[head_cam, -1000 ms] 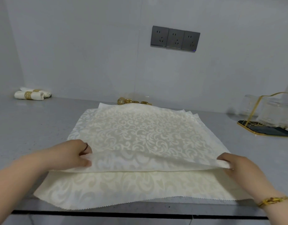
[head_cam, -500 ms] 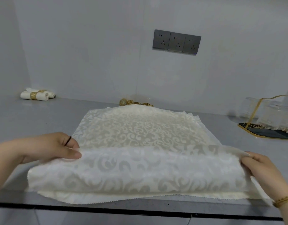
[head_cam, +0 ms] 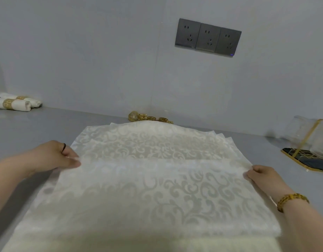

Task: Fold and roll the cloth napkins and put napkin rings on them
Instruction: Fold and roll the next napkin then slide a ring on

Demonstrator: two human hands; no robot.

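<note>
lifted further, top napkin (head_cam: 157,197) pinched by left hand (head_cam: 55,157) and right hand (head_cam: 264,177) (both palms down).

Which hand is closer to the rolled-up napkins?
Left. The left hand pinches the top napkin in front and right of the rolled napkins; the right hand pinches its opposite side, much farther right.

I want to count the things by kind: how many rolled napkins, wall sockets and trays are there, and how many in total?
Rolled napkins: 2
Wall sockets: 3
Trays: 1
Total: 6
</note>
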